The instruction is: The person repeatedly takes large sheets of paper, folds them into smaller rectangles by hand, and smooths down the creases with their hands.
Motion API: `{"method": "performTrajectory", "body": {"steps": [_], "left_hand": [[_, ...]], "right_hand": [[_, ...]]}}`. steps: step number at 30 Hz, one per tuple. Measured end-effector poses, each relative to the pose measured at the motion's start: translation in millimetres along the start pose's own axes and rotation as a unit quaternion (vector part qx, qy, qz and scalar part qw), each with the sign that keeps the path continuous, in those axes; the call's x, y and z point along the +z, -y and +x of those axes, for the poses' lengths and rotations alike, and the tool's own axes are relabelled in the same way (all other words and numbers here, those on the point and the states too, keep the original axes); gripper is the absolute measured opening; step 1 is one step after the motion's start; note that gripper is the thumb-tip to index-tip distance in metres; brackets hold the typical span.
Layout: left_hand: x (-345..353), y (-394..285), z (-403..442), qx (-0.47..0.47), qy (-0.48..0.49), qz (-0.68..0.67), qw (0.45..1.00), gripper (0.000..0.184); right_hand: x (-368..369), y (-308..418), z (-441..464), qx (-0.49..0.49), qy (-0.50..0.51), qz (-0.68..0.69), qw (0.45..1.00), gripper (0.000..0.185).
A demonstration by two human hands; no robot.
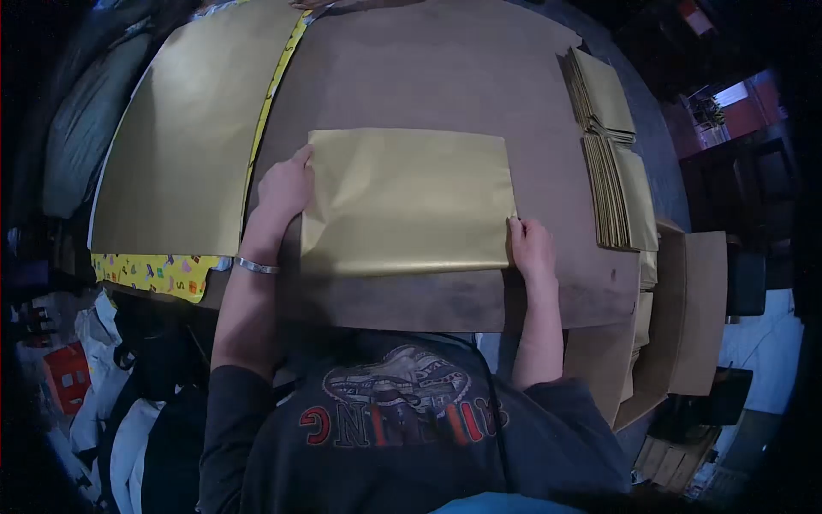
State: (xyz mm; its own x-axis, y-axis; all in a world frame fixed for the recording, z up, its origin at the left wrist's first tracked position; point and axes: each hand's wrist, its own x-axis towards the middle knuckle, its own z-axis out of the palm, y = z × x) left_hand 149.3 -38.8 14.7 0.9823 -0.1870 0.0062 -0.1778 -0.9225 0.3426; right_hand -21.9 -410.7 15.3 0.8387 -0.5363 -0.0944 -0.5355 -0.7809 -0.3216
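Note:
A gold paper piece [407, 201], rectangular and lightly creased, lies across the middle of the brown table [428, 77]. At its upper left edge, my left hand [287, 184] pinches the paper near the corner. Lower on the opposite side, my right hand [533, 247] grips the right edge between thumb and fingers. A large gold sheet [193, 120] lies to the left of my left hand, with yellow patterned paper [158, 274] showing beneath its lower and right edges.
Stacks of folded gold paper [616, 193] line the table's right edge. An open cardboard box [676, 317] stands beside them, lower right, with more gold paper inside. Dark and white cloth [137, 437] and a red object [66, 379] are at the lower left.

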Motion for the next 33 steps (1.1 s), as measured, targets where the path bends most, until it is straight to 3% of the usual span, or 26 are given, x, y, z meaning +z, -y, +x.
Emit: {"method": "performTrajectory", "body": {"steps": [3, 20, 22, 25, 26, 27, 29, 30, 33], "left_hand": [[8.3, 5.7, -3.4, 0.023, -0.059, -0.028, 0.998, 0.036], [7.6, -4.0, -20.1, 0.014, -0.065, 0.008, 0.998, 0.035], [8.6, -4.1, -28.2, 0.069, -0.138, 0.058, 0.986, 0.035], [10.8, -25.8, -50.9, 0.154, -0.151, 0.025, 0.976, 0.042], [7.4, -35.8, -64.0, 0.176, -0.071, 0.012, 0.982, 0.046], [12.6, -41.9, -75.5, 0.171, -0.069, 0.012, 0.983, 0.046], [25.6, -50.8, -95.2, 0.216, 0.016, 0.025, 0.976, 0.049], [23.5, -54.2, -100.1, 0.197, 0.064, 0.036, 0.978, 0.052], [36.2, -48.8, -105.4, 0.212, 0.008, 0.026, 0.977, 0.052]], "right_hand": [[-6.1, 6.7, -4.7, 0.015, 0.006, -0.001, 1.000, 0.040], [-4.1, 5.0, 4.0, 0.035, 0.045, -0.005, 0.998, 0.038], [-0.5, 1.5, 3.9, -0.003, 0.003, -0.001, 1.000, 0.038], [-7.7, 7.1, 2.1, 0.012, 0.044, -0.016, 0.999, 0.041], [-6.6, 4.5, 1.8, 0.005, 0.040, 0.005, 0.999, 0.042], [-3.4, 1.2, 3.0, 0.002, 0.044, 0.003, 0.999, 0.042], [4.0, -4.9, 6.7, -0.015, 0.009, -0.017, 1.000, 0.042], [1.2, -2.8, 7.5, 0.001, 0.039, -0.016, 0.999, 0.042], [-7.6, 10.7, -1.6, -0.002, -0.001, -0.100, 0.995, 0.031]]}}
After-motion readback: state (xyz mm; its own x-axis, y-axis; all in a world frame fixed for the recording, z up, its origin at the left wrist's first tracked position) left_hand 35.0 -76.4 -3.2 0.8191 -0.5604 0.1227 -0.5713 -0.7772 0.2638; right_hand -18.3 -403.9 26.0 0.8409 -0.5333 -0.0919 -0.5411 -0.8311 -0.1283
